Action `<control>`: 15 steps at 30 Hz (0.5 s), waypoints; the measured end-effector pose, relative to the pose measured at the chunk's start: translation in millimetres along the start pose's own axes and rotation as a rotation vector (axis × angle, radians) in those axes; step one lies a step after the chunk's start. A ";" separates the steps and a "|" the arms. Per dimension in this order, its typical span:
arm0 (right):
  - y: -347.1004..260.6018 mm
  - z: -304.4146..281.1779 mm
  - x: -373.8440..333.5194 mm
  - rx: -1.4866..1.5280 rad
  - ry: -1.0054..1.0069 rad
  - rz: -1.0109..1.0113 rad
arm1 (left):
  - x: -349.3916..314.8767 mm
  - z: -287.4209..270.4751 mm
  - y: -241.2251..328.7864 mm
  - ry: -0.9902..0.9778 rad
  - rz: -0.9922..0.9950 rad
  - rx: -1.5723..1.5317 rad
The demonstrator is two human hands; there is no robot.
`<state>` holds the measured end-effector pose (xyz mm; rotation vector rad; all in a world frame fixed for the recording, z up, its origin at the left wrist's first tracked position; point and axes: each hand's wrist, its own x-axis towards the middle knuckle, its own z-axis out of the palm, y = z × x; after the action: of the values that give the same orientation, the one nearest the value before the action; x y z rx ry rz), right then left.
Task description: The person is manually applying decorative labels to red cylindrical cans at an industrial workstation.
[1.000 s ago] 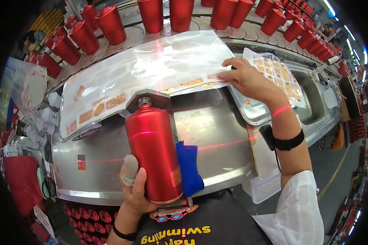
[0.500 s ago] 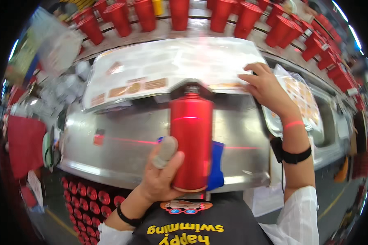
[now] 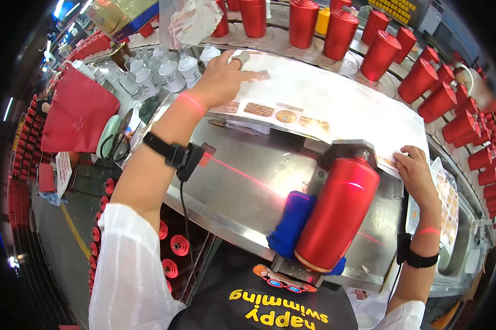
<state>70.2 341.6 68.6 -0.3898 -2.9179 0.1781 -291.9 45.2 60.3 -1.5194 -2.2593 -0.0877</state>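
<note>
Both hands [image 3: 223, 80] flat on glossy white sticker sheet [image 3: 336, 104], beside smooth red bottle [image 3: 338, 212].

Left hand [image 3: 224, 80] no longer gripping red cylindrical metal canister [image 3: 337, 212]; now stretched to far left edge of white plastic-covered sticker sheet [image 3: 336, 102], fingers flat on it. Canister now lies unheld, tilted in holder at near edge of steel worktop [image 3: 242, 181], against blue cloth [image 3: 292, 220]. Right hand [image 3: 415, 175] shifted to sheet's right edge.

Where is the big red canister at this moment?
In the head view, the red canister lies tilted at lower right on the steel bench, against a blue cloth, just left of the right hand; neither hand holds it.
</note>
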 end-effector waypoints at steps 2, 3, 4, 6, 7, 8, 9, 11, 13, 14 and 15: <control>-0.1 -1.2 -1.9 0.017 0.002 0.001 | 4.5 7.9 -8.7 -0.225 -0.002 0.080; 1.2 -2.3 -4.4 0.027 0.003 0.020 | 8.2 11.0 -8.0 -0.228 0.001 0.075; -0.3 -3.6 -5.4 0.025 -0.004 0.033 | 10.6 13.2 -7.8 -0.284 -0.021 0.109; -4.1 -3.6 -5.1 0.024 -0.010 0.049 | 15.5 15.9 -7.7 -0.344 -0.041 0.142; -5.1 -2.7 -4.9 0.021 -0.011 0.063 | 18.3 16.6 -7.8 -0.408 -0.062 0.119; -4.6 -0.3 -4.9 0.030 -0.008 0.069 | 21.4 17.4 -7.7 -0.472 -0.083 0.096; -5.0 0.6 -4.0 0.033 -0.011 0.070 | 25.5 16.4 -5.9 -0.477 -0.082 0.096; -5.5 2.1 -1.8 0.017 0.014 0.053 | 35.5 16.1 0.8 -0.576 -0.022 0.055; -4.6 1.2 -4.1 0.022 0.022 0.057 | 42.8 18.3 12.5 -0.544 -0.004 0.012; -3.9 0.5 -5.5 0.028 0.027 0.059 | 45.9 19.3 16.2 -0.516 0.010 -0.033; -3.9 1.0 -5.7 0.028 0.030 0.063 | 48.3 22.4 15.7 -0.514 0.015 -0.031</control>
<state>74.4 336.2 67.2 -0.4759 -2.8724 0.2199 -299.9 99.8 55.0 -1.7263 -2.6400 0.3092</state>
